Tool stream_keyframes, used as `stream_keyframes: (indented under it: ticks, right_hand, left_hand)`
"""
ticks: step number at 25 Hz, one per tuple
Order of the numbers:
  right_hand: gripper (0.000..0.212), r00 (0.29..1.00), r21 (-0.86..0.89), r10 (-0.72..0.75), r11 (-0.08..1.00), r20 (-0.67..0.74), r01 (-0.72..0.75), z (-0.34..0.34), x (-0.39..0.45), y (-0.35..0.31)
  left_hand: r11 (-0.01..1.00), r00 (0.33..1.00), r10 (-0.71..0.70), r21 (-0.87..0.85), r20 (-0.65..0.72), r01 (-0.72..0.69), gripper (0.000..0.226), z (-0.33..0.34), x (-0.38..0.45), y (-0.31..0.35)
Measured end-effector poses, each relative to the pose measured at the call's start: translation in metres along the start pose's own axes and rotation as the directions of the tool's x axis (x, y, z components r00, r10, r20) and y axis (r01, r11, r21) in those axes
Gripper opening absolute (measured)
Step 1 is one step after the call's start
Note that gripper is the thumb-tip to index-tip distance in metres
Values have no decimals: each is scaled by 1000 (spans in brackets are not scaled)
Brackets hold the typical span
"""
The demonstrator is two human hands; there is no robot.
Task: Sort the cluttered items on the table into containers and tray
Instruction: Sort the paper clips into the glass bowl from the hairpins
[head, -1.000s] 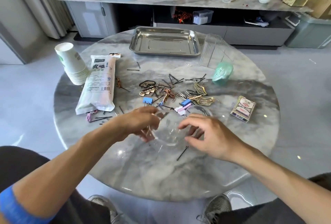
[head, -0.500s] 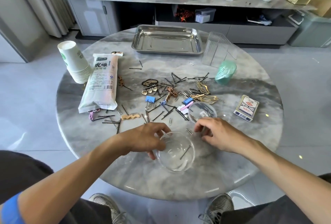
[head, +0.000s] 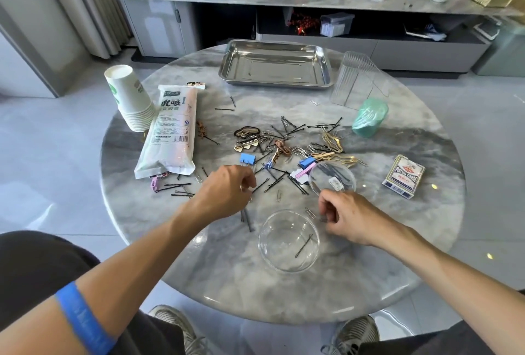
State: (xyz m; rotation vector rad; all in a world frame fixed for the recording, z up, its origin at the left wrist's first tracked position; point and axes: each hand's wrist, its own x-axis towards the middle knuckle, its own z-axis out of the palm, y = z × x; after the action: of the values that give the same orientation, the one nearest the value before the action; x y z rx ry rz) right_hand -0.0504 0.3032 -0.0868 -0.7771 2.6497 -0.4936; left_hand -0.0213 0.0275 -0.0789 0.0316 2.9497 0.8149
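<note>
My left hand sits low over the near edge of the clutter, fingers curled inward at the tips over black bobby pins; I cannot tell whether anything is actually pinched. More dark pins show at the bench just under its palm. My right hand rests beside the clear glass bowl, fingers curled, fingertips down at a small item on the marble; what they hold, if anything, is too small to make out. A silver paper clip lies just left of those fingertips.

The bowl stands upright near me, between both hands, with one bobby pin lying in it. A second clear dish sits just beyond my right hand, a small label inside.

Main pile mid-bench: gold hair clips, blue binder clips, a pink clip, scattered paper clips and pins. To the left, a white packet of straws and a tilted stack of paper cups. Far side: steel tray, with a ribbed clear container to its right and a green lidded jar on its side nearer. A pack of playing cards lies at the right. The marble bench is round.
</note>
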Motion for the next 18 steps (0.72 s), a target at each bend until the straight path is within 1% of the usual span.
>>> stream_keyframes:
  ticks: [1, 2, 3, 4, 5, 6, 7, 8, 10, 11, 12, 13, 15, 18]
  right_hand:
    - [28, 1000, -14, 12, 1000, -11, -12, -1, 0, -2]
    - [27, 999, 10, 21, 1000, -44, -20, -4, -1, -5]
    - [27, 995, 92, 20, 996, -95, -11, -10, -2, -8]
    - [27, 991, 220, 6, 975, -137, 25, -16, -4, -13]
    - [27, 989, 357, -27, 931, -145, 77, -20, -7, -21]
    - [27, 990, 469, -79, 875, -115, 124, -22, -9, -30]
    - [26, 988, 526, -134, 836, -78, 155, -21, -11, -38]
    - [24, 984, 536, -169, 826, -57, 173, -18, -11, -44]
    - [20, 984, 483, -151, 858, -93, 177, -16, -9, -42]
    - [20, 984, 420, -135, 891, -114, 171, -18, -6, -35]
    - [23, 985, 336, -143, 927, -98, 168, -19, -4, -27]
    - [24, 985, 250, -165, 953, -45, 171, -18, -3, -22]
    - [20, 974, 128, -219, 969, 59, 210, -8, -2, -16]
    - [9, 952, 80, -293, 955, 91, 286, 9, 1, -18]
  left_hand:
    - [1000, 1000, 14, 14, 12, -14, 15, 5, 0, -1]
    - [1000, 1000, 17, 23, 22, -18, 14, 7, 0, -2]
    - [999, 999, 20, 28, 26, -20, 14, 8, 2, -3]
    - [999, 999, 19, 25, 30, -20, 16, 8, 5, -4]
    - [1000, 999, 16, 10, 37, -16, 18, 8, 8, -4]
    - [1000, 999, 8, -13, 48, -7, 19, 9, 9, -4]
    - [999, 998, 1, -39, 57, 1, 21, 10, 11, -3]
    - [998, 998, -3, -56, 64, 6, 22, 10, 12, -2]
    - [999, 998, 13, -40, 67, -10, 23, 12, 13, 0]
    - [1000, 998, 28, -7, 60, -28, 23, 12, 12, 0]
    - [999, 998, 36, 27, 50, -37, 23, 12, 12, 0]
    - [998, 999, 30, 46, 43, -32, 24, 11, 11, 0]
    - [999, 999, 0, 40, 42, -2, 26, 11, 11, -2]
    - [1000, 999, 2, 15, 33, -3, 22, 11, 11, 0]
